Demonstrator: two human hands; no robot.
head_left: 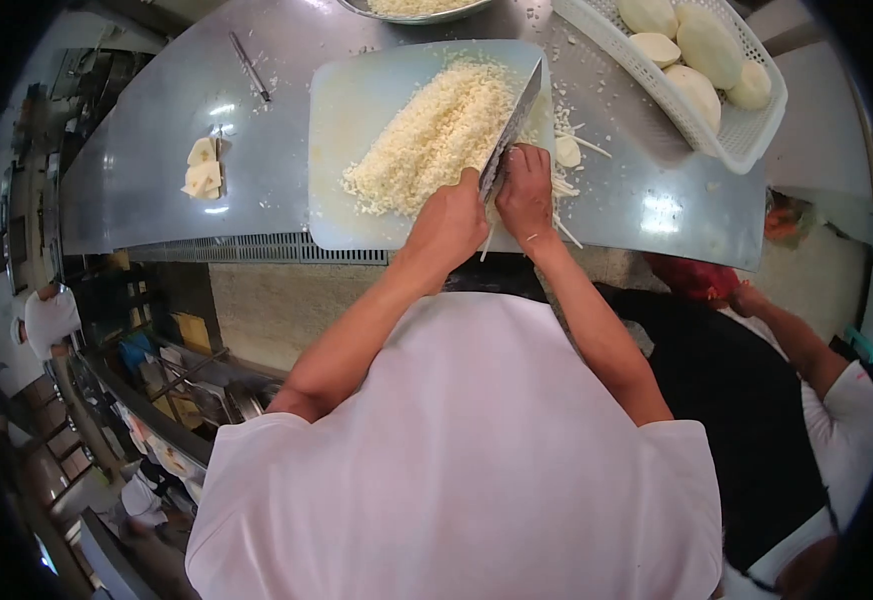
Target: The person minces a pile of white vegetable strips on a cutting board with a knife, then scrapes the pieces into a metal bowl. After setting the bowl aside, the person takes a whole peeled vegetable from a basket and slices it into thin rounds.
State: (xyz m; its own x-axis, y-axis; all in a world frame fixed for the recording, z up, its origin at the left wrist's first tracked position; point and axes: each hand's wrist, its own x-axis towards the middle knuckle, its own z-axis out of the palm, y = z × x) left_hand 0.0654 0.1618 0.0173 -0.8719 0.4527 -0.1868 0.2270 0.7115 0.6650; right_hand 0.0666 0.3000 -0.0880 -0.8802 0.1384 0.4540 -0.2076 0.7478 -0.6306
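Note:
My left hand (450,225) is wrapped round the handle of a broad knife (517,120), whose blade points away toward the board's far right corner. Close against the blade's right side is my right hand (525,190), its fingers curled down over something mostly hidden; pale thin strips (569,232) stick out around it. Both hands are over the near right part of a whitish cutting board (332,110). A large heap of finely chopped pale food (432,140) lies on the board, left of the blade. Right of the board is a small pale slice (568,151).
A white perforated basket (757,140) of peeled pale vegetables (709,45) stands back right on the metal table (157,130). A metal bowl (422,14) is behind the board. Pale pieces (203,170) and a thin tool (249,66) lie left. Another person (847,400) is at the right.

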